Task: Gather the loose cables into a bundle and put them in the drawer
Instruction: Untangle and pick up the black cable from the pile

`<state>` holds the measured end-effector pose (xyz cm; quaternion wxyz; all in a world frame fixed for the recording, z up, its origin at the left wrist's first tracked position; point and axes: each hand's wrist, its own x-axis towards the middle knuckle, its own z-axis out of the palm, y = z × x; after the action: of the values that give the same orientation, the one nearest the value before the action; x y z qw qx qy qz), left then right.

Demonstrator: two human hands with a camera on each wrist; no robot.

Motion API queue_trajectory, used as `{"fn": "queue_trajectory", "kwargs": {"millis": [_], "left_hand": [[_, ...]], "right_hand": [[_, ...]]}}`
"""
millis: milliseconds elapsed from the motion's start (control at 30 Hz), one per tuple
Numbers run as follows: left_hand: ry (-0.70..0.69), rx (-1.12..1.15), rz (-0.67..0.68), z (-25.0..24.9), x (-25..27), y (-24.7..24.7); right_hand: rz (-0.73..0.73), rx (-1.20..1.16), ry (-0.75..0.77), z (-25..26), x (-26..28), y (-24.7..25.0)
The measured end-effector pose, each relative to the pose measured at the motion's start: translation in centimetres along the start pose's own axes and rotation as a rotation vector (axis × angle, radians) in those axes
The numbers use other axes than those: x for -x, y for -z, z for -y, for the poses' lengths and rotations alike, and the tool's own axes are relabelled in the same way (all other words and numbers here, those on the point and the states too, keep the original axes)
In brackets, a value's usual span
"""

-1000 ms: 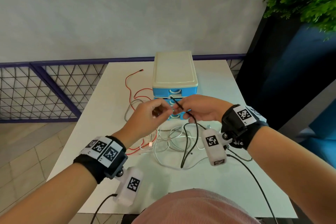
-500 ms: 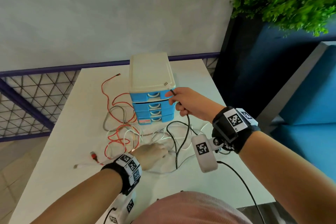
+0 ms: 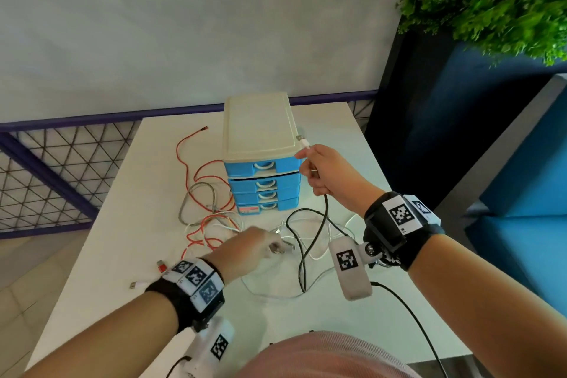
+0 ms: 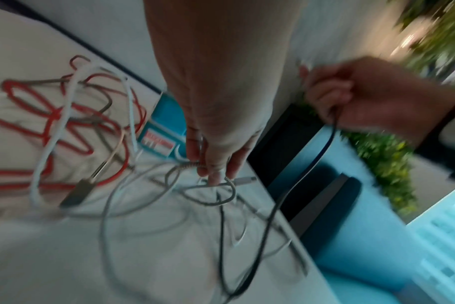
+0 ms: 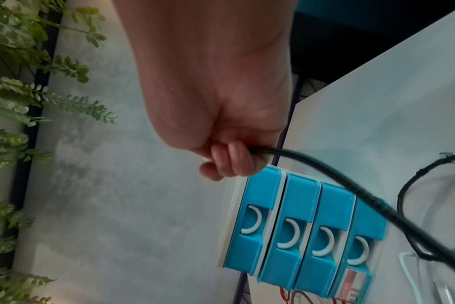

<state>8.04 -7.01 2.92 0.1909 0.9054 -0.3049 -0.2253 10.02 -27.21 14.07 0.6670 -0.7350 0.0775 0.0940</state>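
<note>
Right hand (image 3: 329,173) grips black cable (image 3: 313,239), raised. Left hand (image 3: 250,250) pinches grey cable (image 4: 208,197) on surface. Gathering underway; next, likely collect remaining strands.

Right hand (image 3: 329,173) raised to the right, fingers curled tight in a fist-like grip. Left hand (image 3: 251,250) low and near — fingertips (image 4: 216,174) pointing down, pinching.
</note>
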Motion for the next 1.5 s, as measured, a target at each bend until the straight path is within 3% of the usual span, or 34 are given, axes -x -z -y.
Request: {"fn": "queue_trajectory", "kwargs": {"millis": [167, 233, 300, 433, 600, 733, 867, 933, 1033, 1233, 1300, 1500], "left_hand": [[0.111, 0.406, -0.388, -1.8, 1.1, 6.5], [0.155, 0.659, -0.42, -2.5, 1.7, 8.7], [0.212, 0.846, -0.449, -3.0, 2.0, 10.2], [0.15, 0.841, -0.555, -3.6, 2.5, 12.1], [0.016, 0.805, -0.615, -4.5, 2.6, 12.9], [0.008, 0.858, -0.558, -4.6, 2.7, 13.6], [0.076, 0.759, -0.421, -2.4, 3.9, 12.7], [0.135, 0.693, -0.355, -0.7, 4.8, 11.4], [0.203, 0.715, -0.33, 1.5, 5.8, 9.7], [0.082, 0.756, -0.354, -0.6, 4.6, 10.1], [0.085, 0.921, -0.409, -2.0, 3.3, 10.8], [0.045, 1.849, -0.6, -4.0, 1.4, 14.3]], "right_hand": [[0.008, -0.261, 0.011, 0.3, -0.7, 0.1], [0.021, -0.293, -0.001, 0.6, -0.7, 0.0], [0.036, -0.178, 0.014, 0.7, -0.6, -0.3], [0.088, 0.053, 0.058, 0.7, 0.0, -1.4], [0.253, 0.224, 0.172, 1.3, 0.9, -3.2], [0.158, 0.23, 0.261, 2.2, 0.5, -3.4], [-0.077, -0.267, 0.314, 4.7, -0.5, -1.6], [-0.193, -0.397, 0.348, 6.4, -0.7, 0.1], [-0.22, -0.336, 0.358, 7.1, -1.0, 1.8], [-0.055, 0.026, 0.32, 4.7, -0.7, -0.7], [0.023, 0.118, 0.32, 4.1, -0.3, -1.9], [0.205, 0.433, 0.254, 2.4, 1.1, -3.6]]}}
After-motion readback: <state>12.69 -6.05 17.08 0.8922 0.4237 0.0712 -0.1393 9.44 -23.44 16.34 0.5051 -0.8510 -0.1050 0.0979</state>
